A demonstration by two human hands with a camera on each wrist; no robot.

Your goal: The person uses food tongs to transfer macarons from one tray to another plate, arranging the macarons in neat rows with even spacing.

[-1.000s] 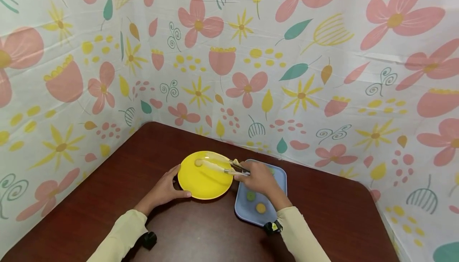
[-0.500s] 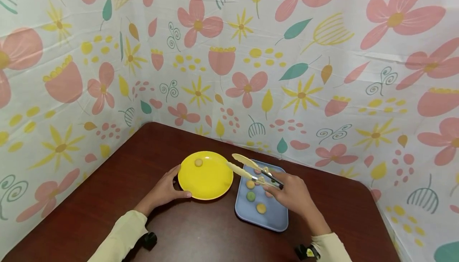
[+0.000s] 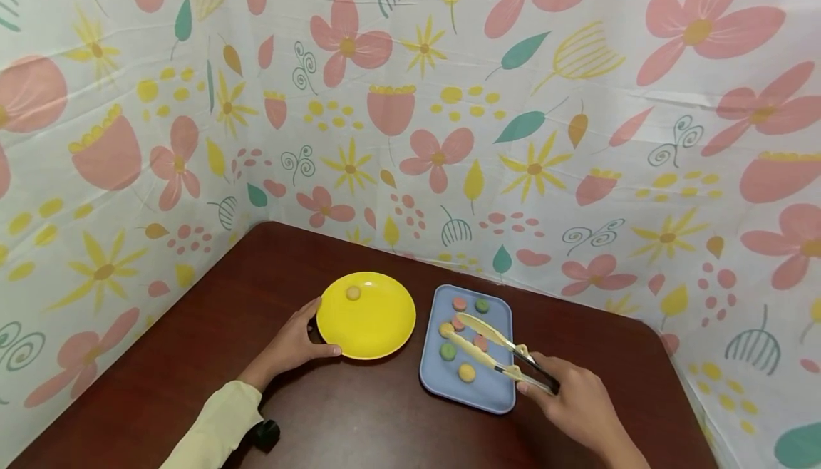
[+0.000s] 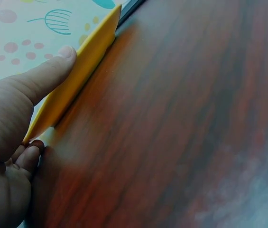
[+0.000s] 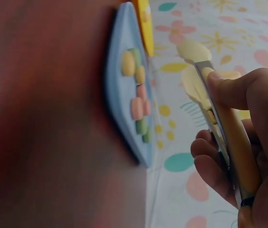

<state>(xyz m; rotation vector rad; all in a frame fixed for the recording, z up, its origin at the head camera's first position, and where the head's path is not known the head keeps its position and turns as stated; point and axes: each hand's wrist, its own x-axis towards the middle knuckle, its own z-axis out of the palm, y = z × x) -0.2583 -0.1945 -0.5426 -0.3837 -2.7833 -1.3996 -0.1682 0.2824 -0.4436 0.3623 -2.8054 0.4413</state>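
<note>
A round yellow plate (image 3: 368, 326) lies on the table, with one small beige macaron (image 3: 353, 293) near its far left rim. My left hand (image 3: 291, 341) holds the plate's left side; in the left wrist view the thumb (image 4: 53, 73) lies over the rim and fingertips curl beneath it. Tongs (image 3: 471, 349) with cream tips are gripped in my right hand (image 3: 580, 401). Their two arms are spread apart above the blue tray (image 3: 436, 380), with nothing between the tips in the right wrist view. Pink, green and yellow macarons (image 3: 466, 373) lie on that tray, some partly hidden by the tongs.
The dark reddish-brown table (image 3: 359, 419) ends at a flower-printed cloth wall (image 3: 410, 191) behind and on the left. A narrow gap separates plate and tray. A black wrist strap (image 3: 266, 433) sits at my left sleeve.
My right hand has carried the tongs from over the plate rightward, to above the tray. The macaron stays on the plate, free of the tongs. My left hand keeps its hold.
</note>
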